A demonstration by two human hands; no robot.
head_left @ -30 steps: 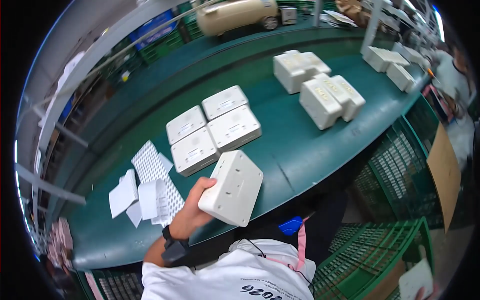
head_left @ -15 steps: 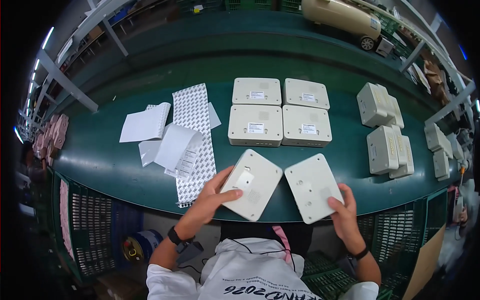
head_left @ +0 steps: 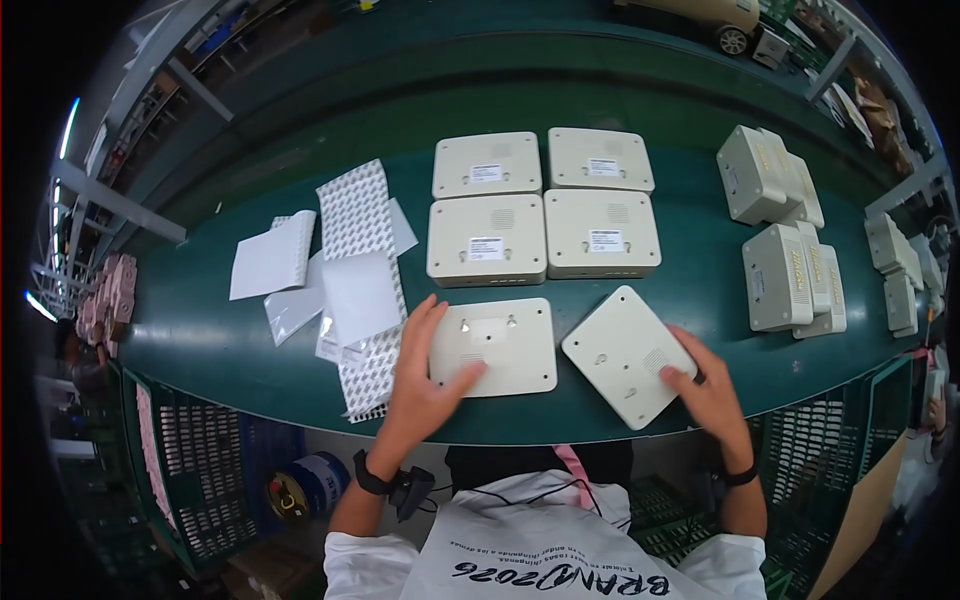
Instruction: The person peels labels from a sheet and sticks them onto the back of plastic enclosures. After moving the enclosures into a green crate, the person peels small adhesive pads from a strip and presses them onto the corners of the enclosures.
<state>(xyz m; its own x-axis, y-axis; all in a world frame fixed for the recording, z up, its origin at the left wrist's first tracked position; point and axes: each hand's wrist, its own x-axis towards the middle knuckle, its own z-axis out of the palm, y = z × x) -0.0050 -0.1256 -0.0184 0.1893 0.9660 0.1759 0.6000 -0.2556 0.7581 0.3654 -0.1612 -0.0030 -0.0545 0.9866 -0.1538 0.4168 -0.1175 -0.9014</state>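
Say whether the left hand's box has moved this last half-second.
Yes: the box has turned clockwise, now roughly square to the four labelled boxes.

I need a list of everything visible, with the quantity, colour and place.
Labelled rectangular plastic boxes: four, cream, table centre.
Loose rectangular plastic boxes: two, cream, at the hands.
Upright plastic boxes: several, cream, table right.
Plain and patterned sheets: several, white, table left.
Long table: one, green, centre.
Slotted plastic crates: several, green, below table.
Cylindrical drum: one, blue, lower left.
Thin board: one, brown, lower right.
Wheeled cylindrical tank: one, beige, top right.
Stacked pieces: several, pink, far left.
Shirt: one, white, bottom.
Wristbands: two, black, wrists.
Left hand: one, bare, touching left box.
Right hand: one, bare, touching right box.
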